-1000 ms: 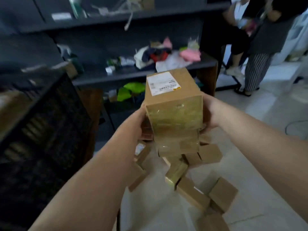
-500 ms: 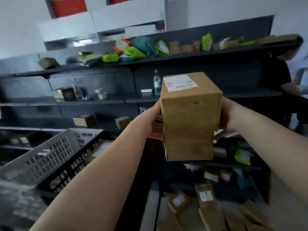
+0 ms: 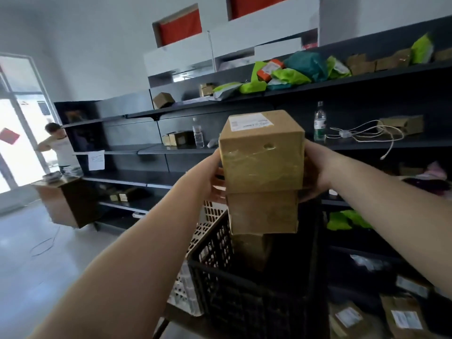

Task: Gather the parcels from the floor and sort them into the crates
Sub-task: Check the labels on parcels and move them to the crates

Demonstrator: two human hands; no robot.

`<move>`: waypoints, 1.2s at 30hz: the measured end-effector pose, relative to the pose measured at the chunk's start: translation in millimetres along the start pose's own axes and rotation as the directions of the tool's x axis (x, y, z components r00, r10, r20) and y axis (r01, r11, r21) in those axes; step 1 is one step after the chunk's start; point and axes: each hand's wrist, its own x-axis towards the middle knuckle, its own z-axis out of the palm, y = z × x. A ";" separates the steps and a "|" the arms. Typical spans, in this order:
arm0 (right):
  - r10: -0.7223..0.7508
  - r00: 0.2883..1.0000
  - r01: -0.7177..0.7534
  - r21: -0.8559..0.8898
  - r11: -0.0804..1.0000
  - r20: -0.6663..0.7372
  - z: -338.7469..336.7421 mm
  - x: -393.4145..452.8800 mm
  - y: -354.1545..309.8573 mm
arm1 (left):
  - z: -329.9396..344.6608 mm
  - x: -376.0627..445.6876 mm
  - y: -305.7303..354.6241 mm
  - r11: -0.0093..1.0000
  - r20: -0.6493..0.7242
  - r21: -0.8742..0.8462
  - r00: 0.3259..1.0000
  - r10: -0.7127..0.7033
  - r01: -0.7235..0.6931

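I hold a stack of brown cardboard parcels [image 3: 261, 165] at chest height, the top one with a white label, a second under it. My left hand [image 3: 212, 179] presses the stack's left side and my right hand [image 3: 315, 172] its right side. Directly below the stack stands a black plastic crate [image 3: 220, 272], with another brown parcel [image 3: 252, 250] showing inside it. A white crate [image 3: 195, 241] sits behind the black one to the left. More labelled parcels [image 3: 401, 319] lie low at the right.
Dark shelving [image 3: 171, 150] runs along the wall with small boxes, bottles, green mailer bags and a loose cable. A brown desk [image 3: 61, 201] stands at the left, with a person [image 3: 57, 145] by the bright doorway. A cable lies on the grey floor at left.
My view has swung up and left from the parcels on the floor to the shelves and crates. The stack stays in both hands and now hangs over the black crate.
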 end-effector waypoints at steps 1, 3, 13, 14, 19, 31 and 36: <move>0.001 1.000 -0.001 -0.006 1.000 0.004 22.8 7.8 0.7 | -22.0 6.2 -2.7 1.000 -0.002 0.004 1.000 -0.002 0.002; 0.007 1.000 -0.007 -0.005 1.000 0.014 64.6 21.5 2.9 | -62.2 20.2 -8.9 1.000 -0.005 0.007 1.000 -0.014 0.014; 0.092 0.995 -0.094 0.034 0.995 0.047 193.5 128.9 8.7 | -183.0 129.8 -29.8 0.998 -0.023 -0.015 0.997 -0.068 0.068; 0.098 0.994 -0.100 0.032 0.995 0.045 201.5 144.4 9.4 | -189.8 144.2 -32.7 0.997 -0.024 -0.016 0.997 -0.076 0.076; 0.091 0.996 -0.091 0.027 0.995 0.012 235.3 225.4 15.5 | -220.1 218.0 -46.2 0.991 -0.034 0.001 0.991 -0.132 0.132; 0.235 0.962 -0.214 0.154 0.965 -0.136 289.1 358.6 47.6 | -258.0 367.0 -83.4 0.969 0.041 0.004 0.968 -0.246 0.246; 0.265 0.932 -0.191 0.288 0.938 -0.247 302.7 408.5 71.5 | -268.4 425.8 -100.4 0.968 0.148 -0.069 0.962 -0.228 0.240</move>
